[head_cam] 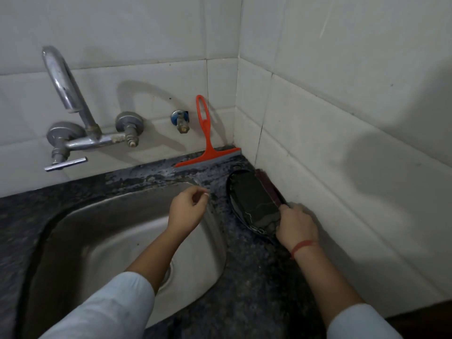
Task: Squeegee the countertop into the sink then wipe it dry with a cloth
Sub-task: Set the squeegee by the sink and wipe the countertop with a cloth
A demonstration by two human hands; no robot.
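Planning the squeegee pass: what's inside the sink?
The steel sink shows only bare basin. The left hand and forearm cover most of its drain.

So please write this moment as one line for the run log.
squeegee: leaning on wall, untouched | right hand: grip on dark cloth on countertop | left hand: over sink, holding nothing

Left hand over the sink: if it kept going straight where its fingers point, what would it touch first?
Probably the wet dark countertop just past the sink rim, heading toward the orange squeegee leaning against the wall. The left hand may be raised; depth is unclear.
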